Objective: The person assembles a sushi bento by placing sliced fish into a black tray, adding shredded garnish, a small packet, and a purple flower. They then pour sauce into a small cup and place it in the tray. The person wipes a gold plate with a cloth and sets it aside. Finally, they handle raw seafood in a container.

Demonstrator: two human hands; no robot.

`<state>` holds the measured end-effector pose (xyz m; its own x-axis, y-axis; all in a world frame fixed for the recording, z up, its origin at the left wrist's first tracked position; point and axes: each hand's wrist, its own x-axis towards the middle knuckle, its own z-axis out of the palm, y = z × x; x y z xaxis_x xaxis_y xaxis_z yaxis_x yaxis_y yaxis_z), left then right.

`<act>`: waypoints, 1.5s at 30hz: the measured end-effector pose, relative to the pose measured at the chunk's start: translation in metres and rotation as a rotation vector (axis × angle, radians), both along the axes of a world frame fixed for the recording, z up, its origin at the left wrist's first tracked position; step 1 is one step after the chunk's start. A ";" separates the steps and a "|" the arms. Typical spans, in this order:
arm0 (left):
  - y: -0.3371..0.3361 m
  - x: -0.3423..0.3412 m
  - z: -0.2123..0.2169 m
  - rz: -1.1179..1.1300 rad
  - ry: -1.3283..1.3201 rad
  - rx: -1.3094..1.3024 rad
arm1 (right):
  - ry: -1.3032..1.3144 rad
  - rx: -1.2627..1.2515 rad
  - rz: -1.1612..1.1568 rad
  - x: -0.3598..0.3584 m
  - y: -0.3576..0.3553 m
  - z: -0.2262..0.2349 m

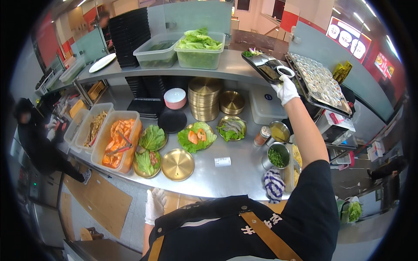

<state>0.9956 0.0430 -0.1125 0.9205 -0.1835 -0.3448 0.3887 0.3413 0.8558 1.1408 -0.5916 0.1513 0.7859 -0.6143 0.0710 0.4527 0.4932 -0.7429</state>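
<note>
My right hand (pixel 286 90), in a white glove, reaches up to the shelf with its fingers closed at the rim of a small white-rimmed bowl (pixel 285 68). That bowl is at the right end of a black tray (pixel 275 81) bearing dark food and some greens. My left hand (pixel 155 204), also gloved, hangs low by the counter's front edge, fingers stretched out and holding nothing. Nearest to it are an empty gold plate (pixel 177 165) and a gold plate of lettuce with meat (pixel 148 163). Another plate carries lettuce with orange-red pieces (pixel 197 135); shrimp (pixel 232 128) lie on greens beyond.
Left are tubs of red marinated food (pixel 118 137) with tongs and of brown pieces (pixel 93 126). Stacked gold plates (pixel 203 100) stand under the shelf. A lettuce tub (pixel 199 56) and a tray of small cups (pixel 318 82) are above. A person (pixel 39 139) stands at left.
</note>
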 end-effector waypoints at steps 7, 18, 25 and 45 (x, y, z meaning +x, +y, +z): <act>-0.014 -0.002 0.010 0.109 0.035 0.034 | 0.048 -0.034 -0.225 0.135 -0.053 0.004; -0.065 0.003 0.042 0.210 0.156 0.110 | 0.141 -0.003 -0.241 0.238 -0.102 0.005; -0.084 -0.008 0.060 0.282 0.272 0.242 | 0.431 -0.140 -0.030 0.283 -0.154 0.023; -0.084 0.012 0.025 0.074 0.005 0.310 | -0.469 -0.522 0.035 0.107 0.033 0.028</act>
